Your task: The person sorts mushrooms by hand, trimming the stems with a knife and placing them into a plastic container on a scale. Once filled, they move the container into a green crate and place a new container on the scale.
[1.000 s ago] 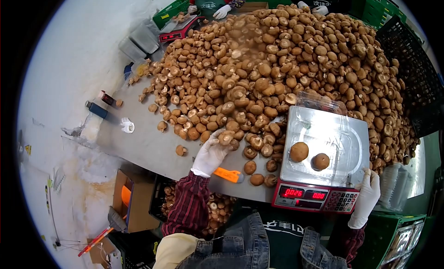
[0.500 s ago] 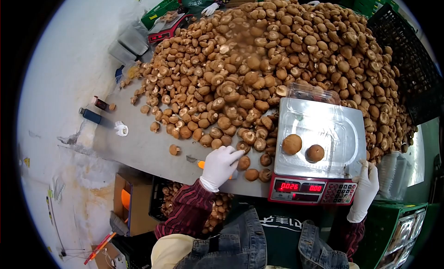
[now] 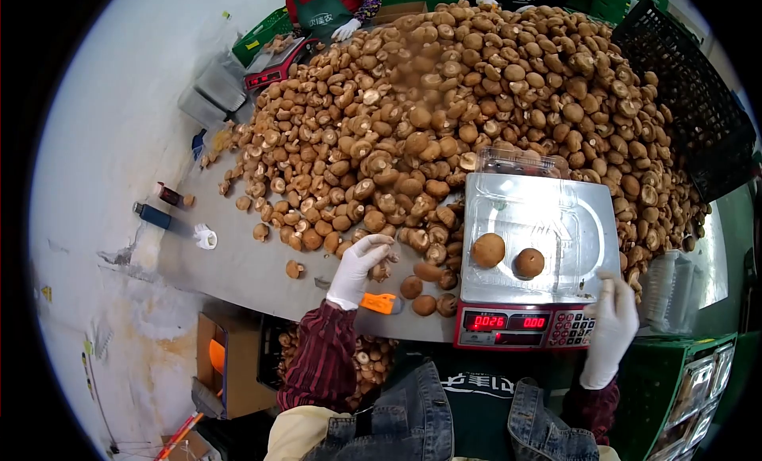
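Note:
My left hand [image 3: 355, 272], in a white glove, is closed around a shiitake mushroom [image 3: 381, 270] just above the near edge of the table. Several loose mushrooms lie to its right, and an orange-handled tool [image 3: 381, 302] rests below it. My right hand [image 3: 613, 326], gloved too, is by the right side of the scale [image 3: 583, 259], near its keypad. Its fingers are loosely bent and apart, with nothing visible in them. On the scale, a clear plastic tray [image 3: 508, 215] holds two mushrooms, and the red display reads 0.026.
A large mushroom heap [image 3: 413, 128] covers the table [image 3: 238, 263]. A black crate [image 3: 683, 88] leans at the right, near stacked clear trays [image 3: 671, 290]. Bottles [image 3: 152, 216] stand at the left. Across the table are another person's gloved hand [image 3: 346, 30] and a second scale [image 3: 274, 68].
My left hand has moved left and picked up a mushroom, uncovering the orange tool. My right hand has shifted slightly down. The view has shifted a little, and the display reading is the same.

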Action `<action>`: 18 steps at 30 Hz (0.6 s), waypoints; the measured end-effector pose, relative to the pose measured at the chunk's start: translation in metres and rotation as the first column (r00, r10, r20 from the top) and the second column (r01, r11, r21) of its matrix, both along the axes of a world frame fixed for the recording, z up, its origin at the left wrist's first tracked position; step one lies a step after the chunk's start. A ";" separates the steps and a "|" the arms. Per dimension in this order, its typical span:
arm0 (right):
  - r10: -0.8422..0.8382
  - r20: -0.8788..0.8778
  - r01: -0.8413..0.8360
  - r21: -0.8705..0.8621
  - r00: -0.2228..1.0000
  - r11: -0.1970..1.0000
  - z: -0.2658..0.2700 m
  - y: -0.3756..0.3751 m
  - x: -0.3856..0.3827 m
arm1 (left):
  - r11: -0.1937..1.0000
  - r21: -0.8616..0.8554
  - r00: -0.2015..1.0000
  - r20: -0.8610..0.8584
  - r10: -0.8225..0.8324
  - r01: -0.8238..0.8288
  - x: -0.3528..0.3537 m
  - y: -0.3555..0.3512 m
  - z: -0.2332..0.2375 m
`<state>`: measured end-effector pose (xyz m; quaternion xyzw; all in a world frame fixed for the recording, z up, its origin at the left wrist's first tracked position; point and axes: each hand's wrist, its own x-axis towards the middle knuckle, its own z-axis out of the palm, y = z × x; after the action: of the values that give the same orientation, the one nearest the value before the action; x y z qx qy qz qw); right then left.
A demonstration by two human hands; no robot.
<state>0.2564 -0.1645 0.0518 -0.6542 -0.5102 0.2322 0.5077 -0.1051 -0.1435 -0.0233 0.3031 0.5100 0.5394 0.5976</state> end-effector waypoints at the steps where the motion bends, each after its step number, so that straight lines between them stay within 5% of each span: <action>1: 0.079 -0.060 -0.080 -0.024 0.995 0.996 0.005 -0.003 -0.018 | 1.000 0.008 0.996 -0.093 0.011 -0.010 0.006 0.000 0.002; 2: 0.207 0.275 -0.244 0.106 0.939 0.964 -0.010 -0.003 -0.025 | 1.000 0.017 0.982 -0.185 0.022 -0.019 0.014 -0.001 0.004; 4: 0.365 0.467 -0.487 0.168 0.805 0.857 -0.009 0.001 -0.055 | 1.000 0.008 0.861 -0.509 -0.015 0.022 0.035 -0.008 0.008; 5: 0.383 0.522 -0.518 0.137 0.762 0.844 -0.016 0.003 -0.065 | 0.977 0.184 0.755 -0.655 0.037 0.111 0.041 -0.013 -0.002; 6: 0.403 0.527 -0.537 0.125 0.748 0.834 -0.024 0.006 -0.072 | 0.916 0.332 0.632 -0.766 0.121 0.227 0.049 -0.019 -0.009; 10: 0.362 0.551 -0.526 0.170 0.752 0.833 -0.037 0.006 -0.076 | 0.889 0.293 0.368 -0.917 0.156 0.353 0.078 -0.053 -0.022; 12: 0.368 0.503 -0.515 0.187 0.782 0.837 -0.038 0.004 -0.075 | 0.835 0.358 0.158 -0.934 0.322 0.417 0.079 -0.052 -0.033; 13: 0.368 0.504 -0.514 0.184 0.781 0.838 -0.036 0.002 -0.075 | 0.836 0.357 0.158 -0.934 0.320 0.417 0.078 -0.052 -0.037; 15: 0.370 0.506 -0.516 0.182 0.779 0.837 -0.032 -0.003 -0.074 | 0.918 0.361 0.590 -0.782 0.202 0.163 0.072 -0.049 -0.038; 16: 0.405 0.492 -0.534 0.152 0.771 0.832 -0.028 -0.007 -0.075 | 0.923 0.368 0.666 -0.718 0.204 0.114 0.067 -0.045 -0.033; 18: 0.463 0.485 -0.580 0.116 0.742 0.807 -0.027 -0.013 -0.077 | 0.994 -0.052 0.987 -0.129 0.092 -0.099 0.060 -0.048 -0.007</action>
<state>0.1792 -0.1777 0.0251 -0.4459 -0.7994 0.1454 0.3754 -0.0448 -0.1911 -0.0308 0.2944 0.5760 0.5321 0.5463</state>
